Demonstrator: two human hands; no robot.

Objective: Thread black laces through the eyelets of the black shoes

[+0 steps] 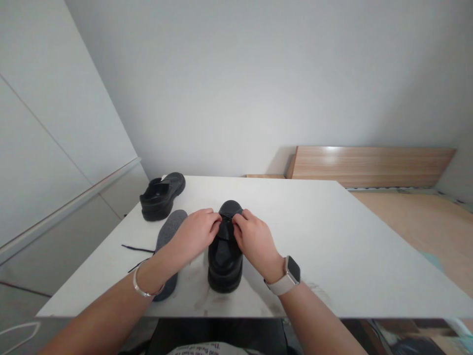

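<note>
A black shoe (225, 261) stands on the white table (332, 246) right in front of me, toe pointing away. Both hands work at its lacing area. My left hand (197, 231) is closed in a pinch at the left side of the shoe's top, and my right hand (253, 236) pinches at the right side. What the fingertips hold is too small to make out. A grey insole (168, 236) lies flat to the left of the shoe, partly under my left forearm. A loose black shoelace (135, 249) lies on the table left of the insole.
A second black shoe (162, 195) stands at the far left of the table near the wall. A wooden board (369, 165) lies along the wall behind the table on the right. A white cabinet (55, 172) borders the left side.
</note>
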